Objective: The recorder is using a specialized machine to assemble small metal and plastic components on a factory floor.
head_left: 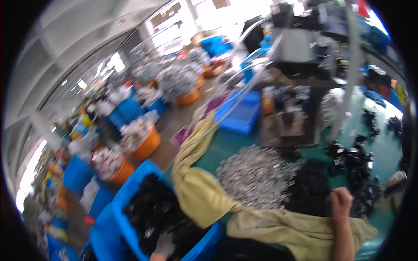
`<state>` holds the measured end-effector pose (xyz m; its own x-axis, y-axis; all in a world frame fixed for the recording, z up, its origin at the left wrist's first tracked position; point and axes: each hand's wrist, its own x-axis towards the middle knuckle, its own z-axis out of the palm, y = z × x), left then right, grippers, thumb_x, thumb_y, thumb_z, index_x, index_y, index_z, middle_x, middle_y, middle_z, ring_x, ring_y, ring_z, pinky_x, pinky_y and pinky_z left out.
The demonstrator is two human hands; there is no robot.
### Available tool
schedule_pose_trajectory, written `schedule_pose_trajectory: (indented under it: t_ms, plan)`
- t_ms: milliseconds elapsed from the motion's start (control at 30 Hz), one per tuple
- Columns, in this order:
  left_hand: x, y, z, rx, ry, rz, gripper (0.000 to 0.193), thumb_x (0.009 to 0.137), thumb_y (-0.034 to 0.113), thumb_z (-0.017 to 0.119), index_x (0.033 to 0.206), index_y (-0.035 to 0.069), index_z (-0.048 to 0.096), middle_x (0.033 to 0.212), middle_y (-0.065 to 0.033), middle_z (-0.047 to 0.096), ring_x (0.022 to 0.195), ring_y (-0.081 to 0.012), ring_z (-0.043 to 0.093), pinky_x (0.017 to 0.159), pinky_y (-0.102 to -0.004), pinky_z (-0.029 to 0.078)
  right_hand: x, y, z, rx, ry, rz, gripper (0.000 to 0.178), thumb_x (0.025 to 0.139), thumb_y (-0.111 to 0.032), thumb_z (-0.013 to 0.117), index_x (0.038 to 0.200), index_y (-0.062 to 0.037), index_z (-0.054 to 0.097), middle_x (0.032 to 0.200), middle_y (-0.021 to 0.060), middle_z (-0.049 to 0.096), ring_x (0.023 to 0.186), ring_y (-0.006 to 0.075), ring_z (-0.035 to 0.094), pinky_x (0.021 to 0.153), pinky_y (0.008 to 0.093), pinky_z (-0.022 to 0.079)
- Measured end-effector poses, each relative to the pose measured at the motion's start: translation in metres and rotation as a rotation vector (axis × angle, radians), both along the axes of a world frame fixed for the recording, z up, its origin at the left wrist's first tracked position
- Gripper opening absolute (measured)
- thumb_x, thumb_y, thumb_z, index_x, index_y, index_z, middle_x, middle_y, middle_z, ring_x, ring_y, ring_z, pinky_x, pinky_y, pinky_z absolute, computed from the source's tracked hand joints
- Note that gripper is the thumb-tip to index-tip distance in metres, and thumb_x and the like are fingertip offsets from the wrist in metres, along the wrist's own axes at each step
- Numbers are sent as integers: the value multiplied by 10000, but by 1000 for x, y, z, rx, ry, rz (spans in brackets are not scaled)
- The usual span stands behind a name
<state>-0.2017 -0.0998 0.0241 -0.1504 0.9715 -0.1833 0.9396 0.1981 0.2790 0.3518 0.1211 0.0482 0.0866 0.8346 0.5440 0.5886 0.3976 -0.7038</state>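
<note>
Evidently L hand [164,244] is down in blue tub [148,166] among black pcs [150,202]; grip blurred, can't tell. Tub hugs counter [208,162], prob. for reach. R hand [342,201] looks curled by black heap [310,185]; pinching or not, can't tell. Yellow cloth [198,191] lines edge, prob. vs. spills; clear pcs [257,176] heaped adjacent, prob. sorted by colour.

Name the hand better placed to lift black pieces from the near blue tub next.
Left, I'd judge: the left hand is down in the blue tub, at the black pieces, while the right hand is away over the table, near the dark pile.
</note>
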Motion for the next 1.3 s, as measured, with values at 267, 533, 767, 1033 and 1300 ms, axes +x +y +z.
schedule_pose_trajectory:
  t_ms: [267,533,767,1033,1300]
  plan:
    - [-51,-49,-10,111,-258,530,440,717,69,706,1120,46,531,1026,-138,627,965,-276,611,872,-361,491,14,23,-36,-146,100,133,54,937,36,509,952,19,559,841,-9,459,763,47,424,668,176,350]
    - [-12,-39,21,786,-2084,676,315,841,17,616,1148,52,556,1153,-187,625,1012,-394,635,762,-586,570,28,10,-8,-18,76,27,95,955,-27,507,991,7,588,882,-21,493,759,47,424,660,180,350]
    - [124,56,83,608,-1587,124,300,847,259,645,1069,94,529,1120,-218,626,924,-427,652,674,-461,574,-151,-35,117,-6,135,613,153,699,91,598,806,-2,658,815,149,658,740,214,619,647,298,490]
    - [251,125,34,-2,-2223,199,415,917,251,572,1302,102,526,1370,-72,493,1280,-239,434,1020,-371,400,-185,-46,89,-434,1038,608,133,957,-68,521,1039,21,575,979,79,630,896,121,576,829,267,458]
    - [266,134,43,56,-2285,356,352,931,221,603,1258,125,514,1308,-70,521,1150,-202,515,911,-374,500,-158,-44,81,-341,796,820,132,951,-43,516,1047,30,569,1006,111,623,897,124,567,818,268,457]
